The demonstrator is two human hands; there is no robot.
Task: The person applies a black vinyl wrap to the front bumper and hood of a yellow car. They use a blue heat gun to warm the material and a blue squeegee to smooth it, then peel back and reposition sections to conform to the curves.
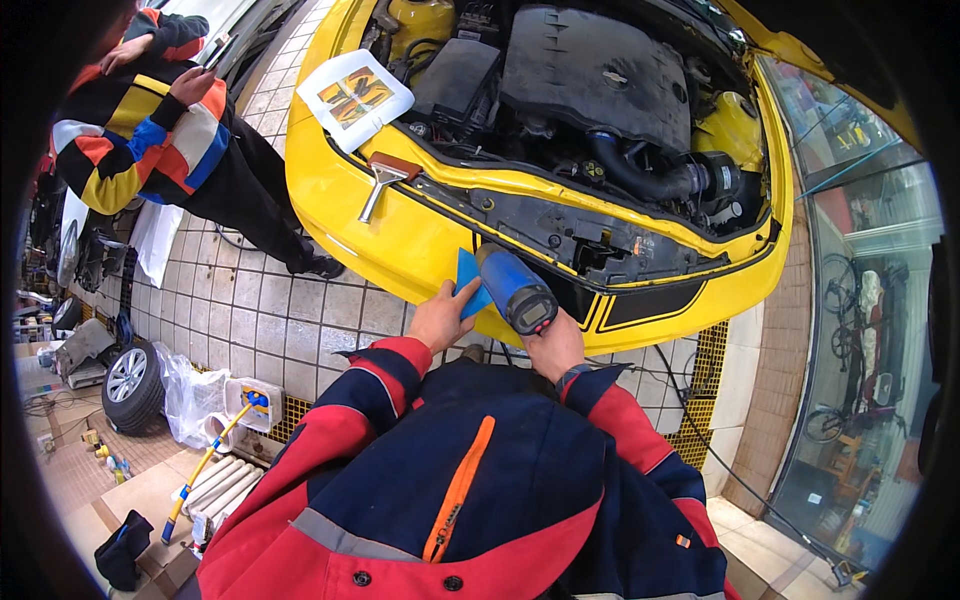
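My left hand [440, 318] grips a flat blue squeegee [473, 285] at the front edge of a yellow car hood surround [360, 215]. My right hand [555, 345] holds a blue heat gun [510, 285] with a display on its rear, angled toward the bodywork just right of the squeegee. Glossy black panels [652, 303] with thin borders sit on the yellow nose. A metal-handled scraper [383, 183] and a printed sheet [355, 95] rest on the car above my left hand. The engine bay [595, 80] is exposed.
A co-worker [150, 140] in a multicoloured top stands at upper left, holding something small. At lower left are a wheel [135, 390], plastic sheeting, rolls and a yellow-handled tool [200, 470]. A cable [680, 400] crosses the tiled floor [270, 310]. Glass partitions [860, 450] line the right.
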